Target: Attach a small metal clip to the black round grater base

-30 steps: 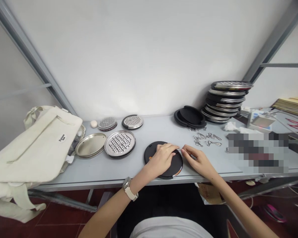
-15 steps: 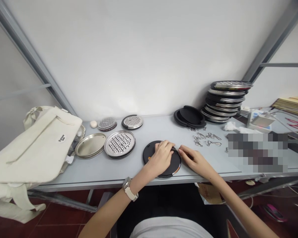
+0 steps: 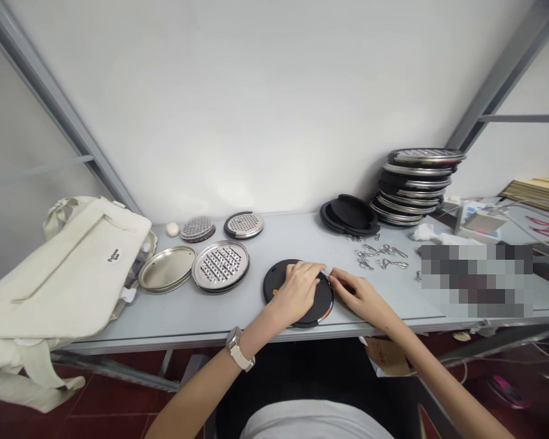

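A round black grater holder (image 3: 322,299) lies flat near the table's front edge, with a shiny rim and a small orange mark partly covered by my hand. My left hand (image 3: 297,289) bends over its top and grips it, the fingers reaching to the far right rim. At that rim my right hand (image 3: 354,292) pinches a small metal wire clip (image 3: 326,275), whose shape is mostly hidden by the fingers. Several loose wire clips (image 3: 384,256) lie beyond my right hand. To the left are stacked silver grater discs (image 3: 222,265) and plain metal discs (image 3: 167,268).
Black round holders (image 3: 354,213) and a tall stack of assembled graters (image 3: 416,186) stand at the back right. Two smaller grater groups (image 3: 197,228) sit at the back left beside a round white object (image 3: 172,229). A cream bag (image 3: 68,268) covers the left end.
The fingers of my left hand have straightened slightly toward the far right rim. My right hand stays almost in place at the rim.
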`<state>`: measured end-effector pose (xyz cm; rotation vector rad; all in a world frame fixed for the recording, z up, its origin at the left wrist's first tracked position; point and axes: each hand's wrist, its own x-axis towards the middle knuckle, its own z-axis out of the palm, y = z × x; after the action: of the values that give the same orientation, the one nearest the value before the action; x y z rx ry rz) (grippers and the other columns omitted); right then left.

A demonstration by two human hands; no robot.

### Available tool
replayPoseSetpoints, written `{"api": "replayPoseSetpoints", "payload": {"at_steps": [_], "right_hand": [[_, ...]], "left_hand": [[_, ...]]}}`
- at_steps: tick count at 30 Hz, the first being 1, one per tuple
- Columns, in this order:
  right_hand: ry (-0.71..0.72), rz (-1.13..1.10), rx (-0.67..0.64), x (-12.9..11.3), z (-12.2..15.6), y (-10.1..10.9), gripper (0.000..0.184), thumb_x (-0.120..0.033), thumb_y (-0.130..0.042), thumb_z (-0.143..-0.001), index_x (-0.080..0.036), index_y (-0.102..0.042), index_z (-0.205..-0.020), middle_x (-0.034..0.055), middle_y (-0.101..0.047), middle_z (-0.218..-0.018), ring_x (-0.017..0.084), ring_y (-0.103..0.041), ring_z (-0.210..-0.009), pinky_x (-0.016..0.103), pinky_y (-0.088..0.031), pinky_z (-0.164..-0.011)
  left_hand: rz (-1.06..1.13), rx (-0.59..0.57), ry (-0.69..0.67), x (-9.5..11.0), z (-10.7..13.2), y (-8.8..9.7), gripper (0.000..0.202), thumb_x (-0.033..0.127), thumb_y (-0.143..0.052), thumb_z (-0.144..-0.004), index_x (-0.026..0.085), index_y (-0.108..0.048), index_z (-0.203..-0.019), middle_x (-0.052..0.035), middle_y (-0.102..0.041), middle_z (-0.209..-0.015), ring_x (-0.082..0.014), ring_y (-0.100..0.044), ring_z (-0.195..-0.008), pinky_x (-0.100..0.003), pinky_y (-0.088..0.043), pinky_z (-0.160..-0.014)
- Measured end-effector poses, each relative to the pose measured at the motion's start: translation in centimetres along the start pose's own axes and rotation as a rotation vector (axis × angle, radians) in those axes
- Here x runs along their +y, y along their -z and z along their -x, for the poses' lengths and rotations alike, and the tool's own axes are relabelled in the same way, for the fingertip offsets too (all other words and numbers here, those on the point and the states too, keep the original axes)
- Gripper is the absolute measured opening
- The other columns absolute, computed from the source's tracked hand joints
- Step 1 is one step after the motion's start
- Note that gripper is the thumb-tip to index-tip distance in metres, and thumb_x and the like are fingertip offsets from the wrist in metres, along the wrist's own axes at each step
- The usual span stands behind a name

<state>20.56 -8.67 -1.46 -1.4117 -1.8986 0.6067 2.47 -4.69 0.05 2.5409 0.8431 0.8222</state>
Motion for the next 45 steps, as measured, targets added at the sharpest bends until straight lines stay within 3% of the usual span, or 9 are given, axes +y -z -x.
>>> {"api": "replayPoseSetpoints", "payload": {"at_steps": [4, 23, 31, 38, 45], "right_hand": [[-0.008, 0.014, 0.013, 0.18, 0.08, -0.12, 0.029, -0.035, -0.037, -0.097, -0.021, -0.039, -0.071, -0.0054, -0.041, -0.060, 0.012, -0.040, -0.058, 0.024, -0.034, -0.056], [-0.004, -0.033, 0.057, 0.03, 0.34, 0.08, 0.034, -0.040, -0.037, -0.097, -0.021, -0.041, -0.069, -0.0045, -0.039, -0.061, 0.013, -0.039, -0.058, 0.024, -0.033, -0.055], [-0.035, -0.059, 0.167, 0.30, 0.39, 0.14, 0.036, -0.042, -0.038, -0.097, -0.022, -0.038, -0.067, -0.0045, -0.038, -0.060, 0.013, -0.040, -0.057, 0.024, -0.035, -0.054], [-0.015, -0.002, 0.168, 0.33, 0.24, -0.02, 0.031, -0.039, -0.035, -0.098, -0.022, -0.044, -0.074, -0.0035, -0.045, -0.061, 0.014, -0.044, -0.059, 0.026, -0.038, -0.058], [0.021, 0.020, 0.050, -0.31, 0.02, 0.03, 0.028, -0.037, -0.037, -0.098, -0.022, -0.051, -0.079, -0.0007, -0.060, -0.072, 0.016, -0.055, -0.067, 0.026, -0.043, -0.065]], "left_hand": [[0.016, -0.014, -0.002, 0.02, -0.02, 0.05, 0.033, 0.008, -0.037, -0.095, 0.019, -0.051, -0.122, -0.0047, -0.061, -0.118, -0.0190, -0.052, -0.110, -0.035, -0.037, -0.095], [0.042, -0.053, -0.012, 0.57, -0.05, 0.63, 0.036, 0.005, -0.035, -0.093, 0.020, -0.052, -0.122, -0.0037, -0.062, -0.117, -0.0174, -0.054, -0.109, -0.033, -0.037, -0.093], [0.041, -0.044, -0.008, 0.29, -0.10, 0.49, 0.044, 0.001, -0.031, -0.091, 0.021, -0.050, -0.125, -0.0036, -0.063, -0.116, -0.0172, -0.055, -0.107, -0.033, -0.038, -0.093], [0.018, -0.034, 0.008, 0.42, -0.08, 0.54, 0.043, 0.002, -0.032, -0.090, 0.021, -0.049, -0.124, -0.0051, -0.059, -0.120, -0.0184, -0.052, -0.111, -0.035, -0.039, -0.094], [0.000, -0.037, -0.010, 0.32, -0.14, 0.53, 0.039, 0.002, -0.034, -0.089, 0.020, -0.049, -0.121, -0.0045, -0.058, -0.120, -0.0190, -0.051, -0.112, -0.034, -0.038, -0.095]]}}
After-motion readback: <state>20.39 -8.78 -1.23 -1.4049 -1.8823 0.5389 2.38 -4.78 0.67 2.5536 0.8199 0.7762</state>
